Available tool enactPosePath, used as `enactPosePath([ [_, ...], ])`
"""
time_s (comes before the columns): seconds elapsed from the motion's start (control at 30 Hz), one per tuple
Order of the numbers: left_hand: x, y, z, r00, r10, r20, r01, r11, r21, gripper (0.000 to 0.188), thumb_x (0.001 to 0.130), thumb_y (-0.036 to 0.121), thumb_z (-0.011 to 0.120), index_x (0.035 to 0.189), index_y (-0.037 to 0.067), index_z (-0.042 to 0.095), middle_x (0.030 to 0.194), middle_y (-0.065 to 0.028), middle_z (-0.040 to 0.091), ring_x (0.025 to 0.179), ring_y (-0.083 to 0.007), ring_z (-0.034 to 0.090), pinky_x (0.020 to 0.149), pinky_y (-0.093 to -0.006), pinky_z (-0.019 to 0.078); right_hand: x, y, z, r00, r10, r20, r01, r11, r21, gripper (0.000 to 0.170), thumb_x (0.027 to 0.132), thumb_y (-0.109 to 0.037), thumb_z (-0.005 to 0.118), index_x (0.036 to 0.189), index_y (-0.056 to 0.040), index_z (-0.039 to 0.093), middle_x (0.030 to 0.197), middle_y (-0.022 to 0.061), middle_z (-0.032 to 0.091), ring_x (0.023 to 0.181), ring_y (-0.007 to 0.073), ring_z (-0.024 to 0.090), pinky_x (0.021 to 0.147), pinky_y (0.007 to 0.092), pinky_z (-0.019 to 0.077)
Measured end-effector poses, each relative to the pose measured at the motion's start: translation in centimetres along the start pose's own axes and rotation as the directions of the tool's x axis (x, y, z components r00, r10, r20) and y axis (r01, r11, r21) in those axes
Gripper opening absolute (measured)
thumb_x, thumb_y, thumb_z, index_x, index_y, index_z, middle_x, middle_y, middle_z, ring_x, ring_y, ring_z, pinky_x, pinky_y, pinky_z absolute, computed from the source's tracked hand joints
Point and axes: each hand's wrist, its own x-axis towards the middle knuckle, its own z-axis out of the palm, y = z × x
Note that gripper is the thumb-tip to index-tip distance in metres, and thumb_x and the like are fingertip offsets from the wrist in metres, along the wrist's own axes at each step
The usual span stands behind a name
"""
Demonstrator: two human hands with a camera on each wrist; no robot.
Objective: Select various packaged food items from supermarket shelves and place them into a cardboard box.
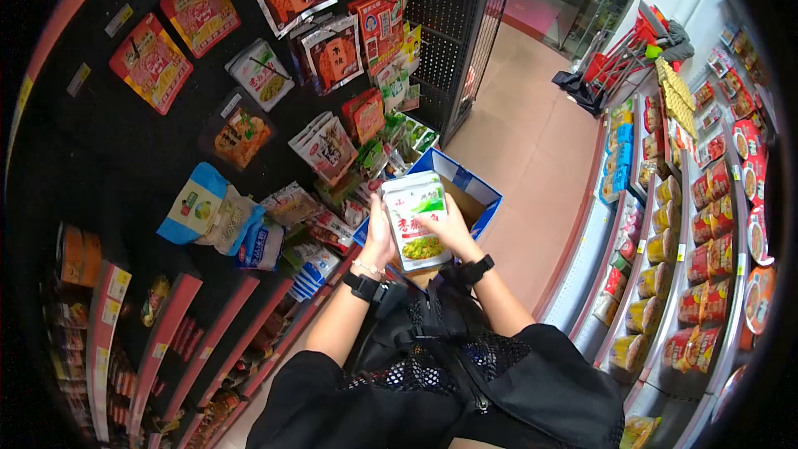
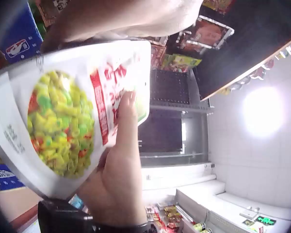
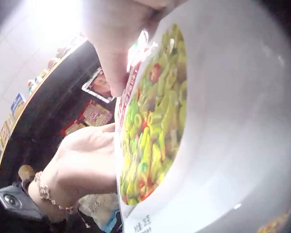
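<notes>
Evidently both hands are occupied with one thing, a white printed food pouch [image 1: 418, 249] with red and green lettering and a picture of chopped green vegetables flecked with red; it is held with its printed side up above the blue-walled cardboard box [image 1: 455, 170], hiding much of the box from the head camera; layered edges show at its top, though I cannot tell how many pouches lie together there.

The left hand [image 1: 380, 235] grips the pouch by its left side, closed on it rather than spread, its fingers passing behind the edge; how tightly they bend there I cannot tell; the right hand [image 1: 453, 231] pinches the opposite side, its thumb lying nearly straight across the lettering while its other fingers go out of sight beneath; the hands are apart, the pouch between them.

On the wrists, at the near side of the box, are black wristbands [image 1: 362, 286], with a pale bracelet [image 1: 368, 268] on the left one; nearer still than these is a black bag [image 1: 416, 316] against the person's body.

Left of the box stands a blue-and-white bag [image 1: 198, 207]; beyond the box and to its left hang foil food packets [image 1: 331, 51]; right of the box runs the tiled floor [image 1: 519, 154], and across it are yellow noodle cups [image 1: 647, 314] on shelves.
</notes>
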Motion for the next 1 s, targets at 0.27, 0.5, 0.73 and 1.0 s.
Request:
enactPosePath([
  [0.27, 1.0, 1.5, -8.9, 0.994, 0.040, -0.101, 0.078, 0.389, 0.918, 0.051, 0.075, 0.028, 0.053, 0.114, -0.002, 0.038, 0.123, -0.0187, 0.035, 0.111, -0.0290, 0.036, 0.087, -0.0384, 0.0332, 1.3, 2.5, -5.4, 0.967, 0.212, -0.140, -0.164, 0.943, 0.290, 0.032, 0.072, -0.009, 0.060, 0.099, 0.0004, 0.045, 0.092, 0.0098, 0.056, 0.080, 0.0159, 0.055, 0.072, 0.0286, 0.0447],
  [0.5, -4.6, -2.0, -10.8, 0.986, 0.169, -0.002, 0.068, -0.386, 0.920, 0.063, 0.067, 0.029, 0.060, 0.117, -0.001, 0.035, 0.131, -0.0197, 0.017, 0.118, -0.0342, 0.025, 0.090, -0.0465, 0.0309, 1.6, 5.5, -6.7, 0.935, 0.244, -0.257, -0.185, 0.954, 0.235, 0.038, 0.071, -0.009, 0.063, 0.099, 0.0006, 0.040, 0.090, 0.0105, 0.055, 0.079, 0.0162, 0.055, 0.070, 0.0290, 0.0457],
  [0.73, -6.2, -2.4, -8.4, 0.977, 0.153, -0.149, 0.203, -0.447, 0.871, 0.068, 0.066, 0.027, 0.062, 0.121, 0.001, 0.031, 0.133, -0.0201, 0.009, 0.117, -0.0334, 0.025, 0.087, -0.0477, 0.0329, 2.4, 7.6, -5.6, 0.954, 0.272, -0.125, -0.267, 0.962, 0.051, 0.052, 0.067, -0.007, 0.065, 0.106, 0.0013, 0.033, 0.093, 0.0113, 0.053, 0.082, 0.0168, 0.054, 0.070, 0.0293, 0.0459],
  [1.0, -6.1, -2.0, -8.0, 0.976, 0.106, -0.189, 0.215, -0.383, 0.898, 0.063, 0.066, 0.023, 0.059, 0.119, 0.003, 0.033, 0.131, -0.0243, 0.012, 0.085, -0.0334, 0.053, 0.072, -0.0381, 0.0449, 4.2, 12.4, -3.1, 0.943, 0.328, 0.063, -0.317, 0.938, -0.140, 0.072, 0.060, -0.015, 0.072, 0.114, 0.0042, 0.027, 0.096, 0.0140, 0.052, 0.083, 0.0179, 0.054, 0.071, 0.0283, 0.0454],
])
